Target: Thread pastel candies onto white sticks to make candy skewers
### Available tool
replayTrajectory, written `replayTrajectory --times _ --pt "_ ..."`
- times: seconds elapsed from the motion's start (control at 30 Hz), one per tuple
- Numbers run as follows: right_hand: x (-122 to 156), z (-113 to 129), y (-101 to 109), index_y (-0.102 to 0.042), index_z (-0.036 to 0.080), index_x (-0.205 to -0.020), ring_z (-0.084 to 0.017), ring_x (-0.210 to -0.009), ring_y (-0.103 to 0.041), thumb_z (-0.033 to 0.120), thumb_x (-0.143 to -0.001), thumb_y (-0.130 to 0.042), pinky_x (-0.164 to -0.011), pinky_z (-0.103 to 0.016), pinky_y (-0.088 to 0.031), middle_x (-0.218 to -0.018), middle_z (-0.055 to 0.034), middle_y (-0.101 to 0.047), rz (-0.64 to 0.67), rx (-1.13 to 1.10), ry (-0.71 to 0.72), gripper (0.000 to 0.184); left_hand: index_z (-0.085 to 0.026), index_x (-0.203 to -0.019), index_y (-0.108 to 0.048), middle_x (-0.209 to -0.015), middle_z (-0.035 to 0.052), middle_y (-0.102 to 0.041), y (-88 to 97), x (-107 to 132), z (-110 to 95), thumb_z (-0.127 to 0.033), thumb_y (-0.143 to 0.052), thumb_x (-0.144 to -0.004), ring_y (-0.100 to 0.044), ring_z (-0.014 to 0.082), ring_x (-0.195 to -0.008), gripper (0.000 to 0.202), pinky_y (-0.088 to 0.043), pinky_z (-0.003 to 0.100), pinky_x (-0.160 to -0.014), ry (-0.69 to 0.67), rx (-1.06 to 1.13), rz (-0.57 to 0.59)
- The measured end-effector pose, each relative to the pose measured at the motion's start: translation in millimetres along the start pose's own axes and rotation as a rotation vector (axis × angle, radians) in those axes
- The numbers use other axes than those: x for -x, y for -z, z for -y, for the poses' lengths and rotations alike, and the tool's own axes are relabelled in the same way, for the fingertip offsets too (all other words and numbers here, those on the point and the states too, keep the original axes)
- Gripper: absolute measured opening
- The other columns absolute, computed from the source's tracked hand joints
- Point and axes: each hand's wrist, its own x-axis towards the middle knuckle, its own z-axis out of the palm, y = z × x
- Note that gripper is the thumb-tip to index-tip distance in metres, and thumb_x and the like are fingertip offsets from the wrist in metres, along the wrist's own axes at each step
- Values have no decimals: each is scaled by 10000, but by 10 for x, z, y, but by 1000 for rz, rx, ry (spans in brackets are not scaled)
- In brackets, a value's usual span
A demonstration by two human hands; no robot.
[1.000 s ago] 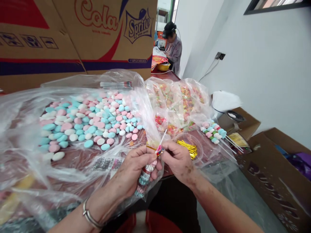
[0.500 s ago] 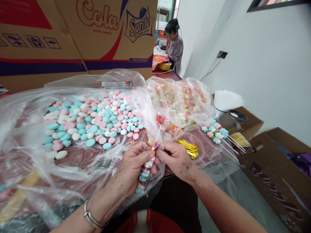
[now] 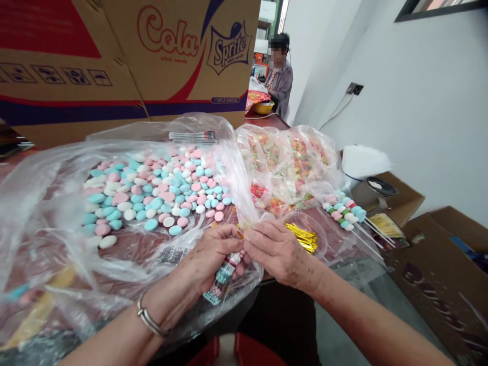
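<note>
My left hand [image 3: 208,256] is closed round a wrapped candy skewer [image 3: 221,279] that hangs down below the fingers in its printed sleeve. My right hand [image 3: 280,251] pinches the top of that same skewer, fingertips against the left hand's. A gold twist tie [image 3: 239,234] peeks out between the thumbs. The stick's upper end is hidden behind my fingers. Just right of the hands lies a heap of gold twist ties [image 3: 303,236] in a clear dish.
A clear bag spread open holds several pink, blue and white candies [image 3: 156,190]. Bags of coloured gummies [image 3: 285,162] lie behind. Finished skewers [image 3: 345,211] rest at the right. Cardboard boxes [image 3: 125,56] stand behind; open boxes [image 3: 438,264] on the floor. A person [image 3: 280,76] works farther back.
My hands have closed together over the skewer's top, hiding the white stick that stuck up before. The view has shifted slightly left and down.
</note>
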Motion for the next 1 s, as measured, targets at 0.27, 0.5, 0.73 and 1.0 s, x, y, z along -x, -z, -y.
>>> replayTrajectory --times 0.27,0.5,0.73,1.0 --pt "-91 -19 117 -651 142 -943 -186 -936 -545 159 -995 -444 -791 -335 -411 -1028 -83 -664 185 -107 167 214 -144 -709 -661 -540 4 -659 238 -10 -132 -108 -650 -569 -559 126 -415 145 -430 211 -399 237 -303 412" --pt "-183 235 103 -638 118 -923 -227 -813 -532 121 -950 -416 -738 -371 -428 -930 -123 -648 256 55 -20 223 -161 -735 -649 -640 -18 -631 170 52 -202 -91 -565 -620 -567 144 -545 159 -471 251 -513 38 -714 313" --pt "-280 56 -277 -571 166 -768 -215 -693 -522 80 -914 -402 -632 -333 -400 -719 -75 -591 -1 127 -575 239 -155 -924 -629 -931 124 -687 14 210 72 -117 -540 -842 -615 258 -903 126 -484 423 -835 -1144 -1183 -415" --pt "-594 350 -253 -552 188 -783 -152 -736 -578 197 -921 -411 -695 -268 -453 -755 -28 -603 -355 -584 -746 197 -184 -842 -671 -697 51 -672 115 354 -228 -508 -381 -965 -626 226 -701 452 -509 343 -650 -440 -28 -140"
